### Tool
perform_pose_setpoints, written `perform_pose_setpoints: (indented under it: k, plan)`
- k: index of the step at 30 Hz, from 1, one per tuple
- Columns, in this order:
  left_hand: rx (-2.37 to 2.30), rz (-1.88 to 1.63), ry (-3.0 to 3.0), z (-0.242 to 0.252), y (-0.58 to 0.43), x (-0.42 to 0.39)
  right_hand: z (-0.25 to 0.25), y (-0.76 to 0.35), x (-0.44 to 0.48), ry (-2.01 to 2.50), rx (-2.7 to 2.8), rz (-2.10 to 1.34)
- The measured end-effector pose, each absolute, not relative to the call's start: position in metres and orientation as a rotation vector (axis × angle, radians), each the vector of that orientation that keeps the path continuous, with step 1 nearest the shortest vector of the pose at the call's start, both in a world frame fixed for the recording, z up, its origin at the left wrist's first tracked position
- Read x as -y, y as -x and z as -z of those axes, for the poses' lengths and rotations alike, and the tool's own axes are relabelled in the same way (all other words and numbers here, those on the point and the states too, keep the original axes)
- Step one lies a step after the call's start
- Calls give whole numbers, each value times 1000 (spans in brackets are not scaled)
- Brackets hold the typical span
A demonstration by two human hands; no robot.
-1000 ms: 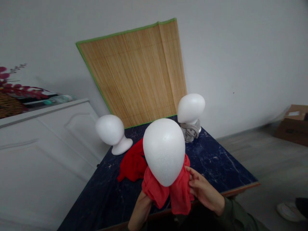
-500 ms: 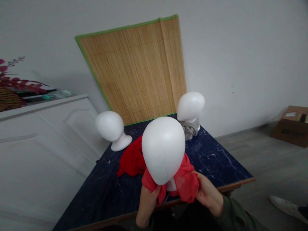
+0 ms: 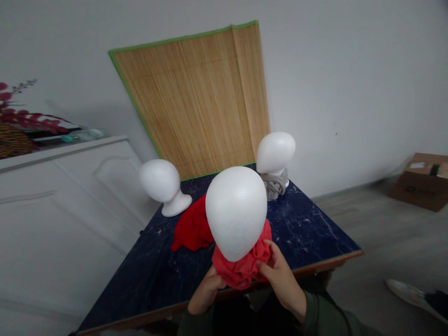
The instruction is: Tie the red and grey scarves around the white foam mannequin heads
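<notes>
A white foam mannequin head [image 3: 236,210] stands upright near the front edge of the table. A coral-red scarf [image 3: 241,275] is bunched around its neck, below the chin. My left hand [image 3: 208,287] grips the scarf at the lower left, its fingertips partly hidden by the cloth. On the right side my right hand [image 3: 278,275] pinches the scarf between thumb and fingers. Behind the head, a brighter red cloth [image 3: 193,227] lies crumpled on the table. The neck and base of the near head are hidden by the scarf.
On the dark blue marbled table [image 3: 154,275], a second foam head [image 3: 160,181] stands at left. A third [image 3: 276,151] stands back right, with grey cloth [image 3: 275,186] around its neck. A bamboo mat [image 3: 196,102] leans on the wall; a cardboard box [image 3: 422,184] and a person's shoe [image 3: 406,291] are at right.
My right hand has moved left and inward, gathering the scarf closer to the neck. The white gap at the front of the neck is now covered. My left hand has shifted slightly lower.
</notes>
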State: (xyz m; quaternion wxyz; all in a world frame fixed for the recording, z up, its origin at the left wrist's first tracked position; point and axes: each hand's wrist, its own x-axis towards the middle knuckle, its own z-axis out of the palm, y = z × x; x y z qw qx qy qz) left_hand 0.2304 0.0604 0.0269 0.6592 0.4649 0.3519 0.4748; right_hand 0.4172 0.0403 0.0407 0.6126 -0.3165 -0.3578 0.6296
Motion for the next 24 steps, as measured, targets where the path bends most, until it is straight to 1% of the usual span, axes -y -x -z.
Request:
perform_pose_setpoints:
  k: [5,8,10,14,16,17,19,21,24]
  plan:
    - [-597,-898,-1135,-34,-230,-57,-22,-412,-56,991,1036,-1000]
    - [-481,-819,-1194,-40,-233,-60,-24,-409,-60,1060,1109,-928]
    - [-452,-776,-1246,-43,-235,-63,-29,-405,-59,1038,1074,-1026]
    - [-453,-688,-1350,-47,-241,-65,-38,-399,-53,882,866,-1437]
    - [-452,-652,-1366,-50,-244,-66,-37,-399,-52,847,873,-1513]
    - [-455,-637,-1367,-52,-245,-66,-36,-400,-53,878,927,-1491]
    - [-484,-625,-1385,-55,-248,-67,-33,-403,-55,991,1107,-1327]
    - [-551,-653,-1418,-56,-250,-69,-29,-408,-58,1086,1334,-1067]
    - [-684,-741,-1411,-51,-251,-70,-26,-416,-55,1121,1568,-738]
